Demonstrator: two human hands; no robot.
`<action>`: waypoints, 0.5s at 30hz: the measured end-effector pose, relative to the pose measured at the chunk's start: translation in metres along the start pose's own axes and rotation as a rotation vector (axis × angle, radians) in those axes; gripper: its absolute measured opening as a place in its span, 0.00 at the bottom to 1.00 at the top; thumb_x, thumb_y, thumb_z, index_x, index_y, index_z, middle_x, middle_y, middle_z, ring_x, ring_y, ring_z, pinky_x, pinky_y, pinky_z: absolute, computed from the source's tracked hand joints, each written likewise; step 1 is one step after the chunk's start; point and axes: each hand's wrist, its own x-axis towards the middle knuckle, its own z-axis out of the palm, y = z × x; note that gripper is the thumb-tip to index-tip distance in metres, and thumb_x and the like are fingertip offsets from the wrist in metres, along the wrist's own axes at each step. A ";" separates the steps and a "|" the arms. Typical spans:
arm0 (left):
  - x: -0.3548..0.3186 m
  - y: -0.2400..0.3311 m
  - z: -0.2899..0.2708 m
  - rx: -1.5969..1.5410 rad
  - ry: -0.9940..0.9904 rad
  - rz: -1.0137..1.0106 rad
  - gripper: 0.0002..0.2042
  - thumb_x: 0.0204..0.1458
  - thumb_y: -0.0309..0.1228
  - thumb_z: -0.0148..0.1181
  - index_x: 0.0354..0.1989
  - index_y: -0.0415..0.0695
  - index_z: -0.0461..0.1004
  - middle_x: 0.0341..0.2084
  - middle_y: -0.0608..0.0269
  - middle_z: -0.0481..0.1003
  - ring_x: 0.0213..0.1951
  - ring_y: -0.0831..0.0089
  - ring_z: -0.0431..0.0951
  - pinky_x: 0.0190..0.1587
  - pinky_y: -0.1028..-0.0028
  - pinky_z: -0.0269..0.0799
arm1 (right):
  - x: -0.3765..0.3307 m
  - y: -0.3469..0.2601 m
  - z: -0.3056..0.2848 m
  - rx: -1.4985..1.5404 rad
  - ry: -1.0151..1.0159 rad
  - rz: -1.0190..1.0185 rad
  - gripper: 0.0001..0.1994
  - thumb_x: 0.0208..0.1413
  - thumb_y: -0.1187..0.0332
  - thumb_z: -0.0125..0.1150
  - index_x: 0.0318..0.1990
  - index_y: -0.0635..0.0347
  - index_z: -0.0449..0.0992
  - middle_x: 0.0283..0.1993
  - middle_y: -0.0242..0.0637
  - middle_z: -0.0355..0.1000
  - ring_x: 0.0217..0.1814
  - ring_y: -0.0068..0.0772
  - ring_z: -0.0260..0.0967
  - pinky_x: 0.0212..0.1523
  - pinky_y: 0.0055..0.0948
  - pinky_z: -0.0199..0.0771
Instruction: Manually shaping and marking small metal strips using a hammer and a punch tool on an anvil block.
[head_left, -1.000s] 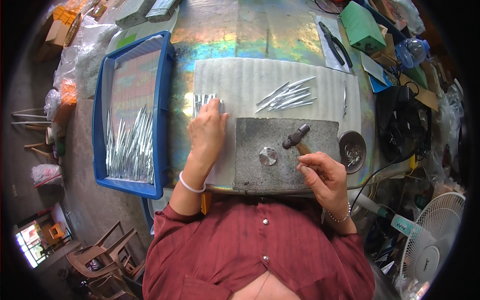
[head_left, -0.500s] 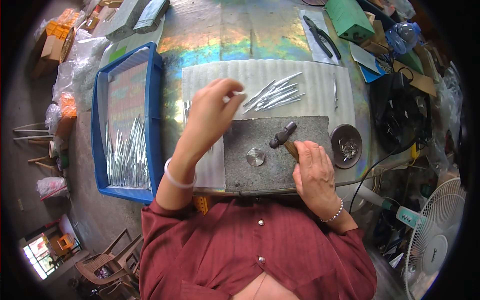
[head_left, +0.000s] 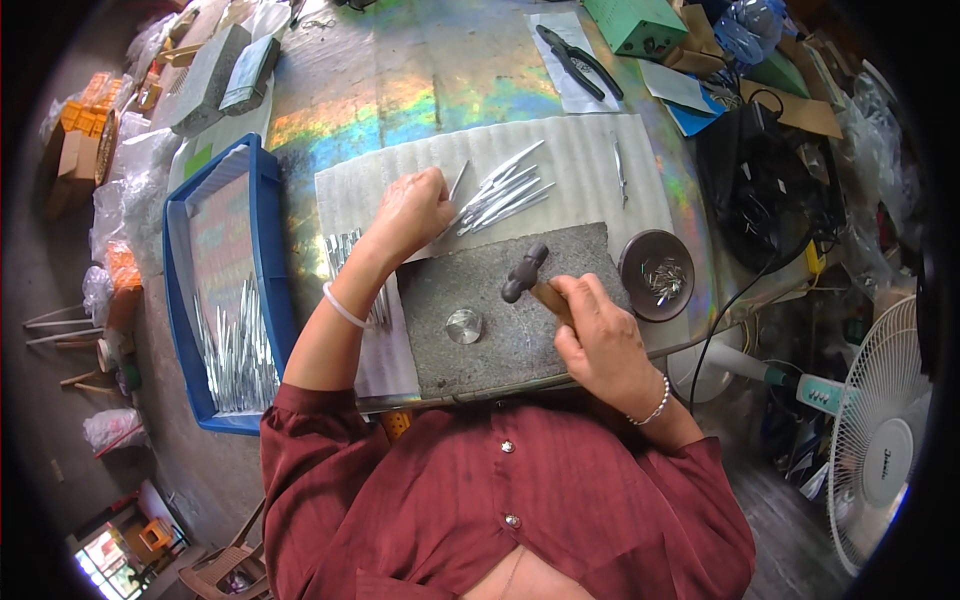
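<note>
My left hand (head_left: 412, 208) is closed at the left of a pile of slim, pointed silver metal pieces (head_left: 503, 193). One slim silver metal piece (head_left: 459, 180) sticks up out of its fingers. My right hand (head_left: 605, 335) grips the wooden handle of a small hammer (head_left: 525, 273), whose dark head is over a grey stone slab (head_left: 520, 365). A round, shiny metal disc (head_left: 464, 326) sits on the slab, left of the hammer. More silver pieces (head_left: 343, 250) lie by my left forearm, partly hidden.
At the left stands a blue tray (head_left: 275, 265) holding many silver pieces. A dark bowl (head_left: 630, 265) with small metal bits is right of the slab. White foam sheet (head_left: 590, 150) lies beneath. Farther off are black-handled pliers (head_left: 580, 62) and a green box (head_left: 635, 28). A fan (head_left: 885, 450) stands right.
My left hand has come down to the pile and closed on one slim piece. My right hand has wrapped more firmly round the hammer handle. The whole view has shifted and turned slightly.
</note>
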 end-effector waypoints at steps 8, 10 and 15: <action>-0.005 -0.004 0.003 0.041 -0.017 -0.028 0.09 0.48 0.32 0.54 0.27 0.38 0.72 0.27 0.45 0.76 0.36 0.48 0.76 0.42 0.59 0.70 | -0.001 0.030 -0.026 0.415 0.375 0.183 0.11 0.56 0.77 0.50 0.47 0.64 0.65 0.32 0.39 0.68 0.32 0.25 0.68 0.33 0.26 0.68; -0.005 -0.005 -0.001 0.035 -0.067 -0.016 0.10 0.48 0.33 0.54 0.27 0.37 0.72 0.26 0.45 0.76 0.36 0.48 0.76 0.42 0.58 0.70 | -0.005 0.045 -0.041 0.528 0.473 0.204 0.10 0.56 0.77 0.49 0.45 0.63 0.66 0.31 0.32 0.67 0.31 0.20 0.64 0.33 0.21 0.66; -0.029 -0.001 -0.011 -0.077 0.192 -0.016 0.08 0.47 0.29 0.57 0.26 0.36 0.70 0.21 0.47 0.74 0.27 0.54 0.76 0.33 0.62 0.70 | -0.010 0.094 -0.061 0.343 0.594 0.404 0.07 0.53 0.74 0.54 0.40 0.65 0.68 0.29 0.35 0.69 0.29 0.21 0.65 0.33 0.23 0.67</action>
